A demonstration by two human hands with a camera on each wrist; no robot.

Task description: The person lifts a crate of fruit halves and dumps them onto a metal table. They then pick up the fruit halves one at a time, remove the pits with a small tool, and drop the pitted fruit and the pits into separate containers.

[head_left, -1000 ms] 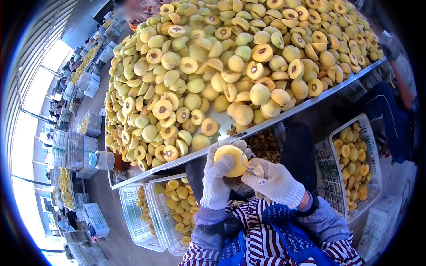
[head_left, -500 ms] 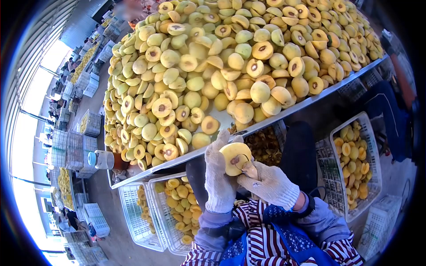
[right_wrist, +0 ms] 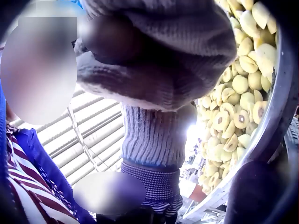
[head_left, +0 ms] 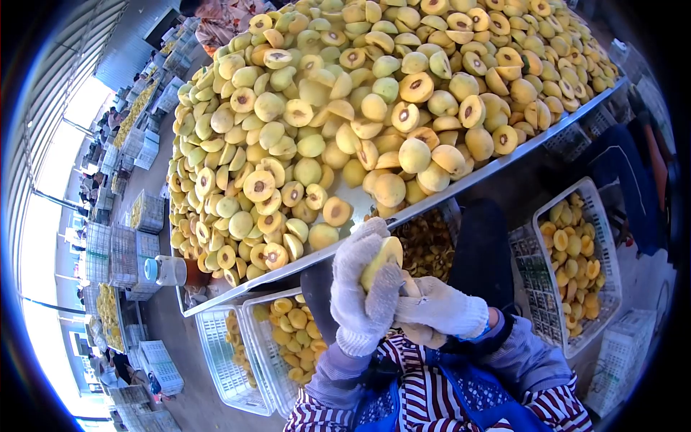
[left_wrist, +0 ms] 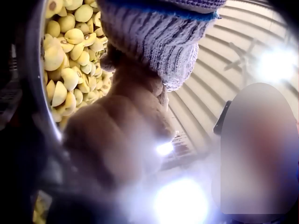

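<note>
In the head view, my gloved left hand grips a halved yellow peach, its fingers wrapped round the fruit and its cut face turned toward the right. My gloved right hand presses close against it, holding a small pitting tool whose end is hidden behind the left hand's fingers. Both hands are in front of the metal table's edge. A large heap of peach halves, many with brown pits or hollows, covers the table. The right wrist view shows the right glove large and dark; the left wrist view is partly glared.
Crates of peach halves stand below the table: a white crate at left and another at right. Under the table edge sits a container of brown scraps. A jug with a blue lid is by the table's left corner.
The left hand has turned the peach half from facing up to a tilted, side-on pose and closed its fingers over it. The tool's metal loop, visible before at the pit, is now hidden.
</note>
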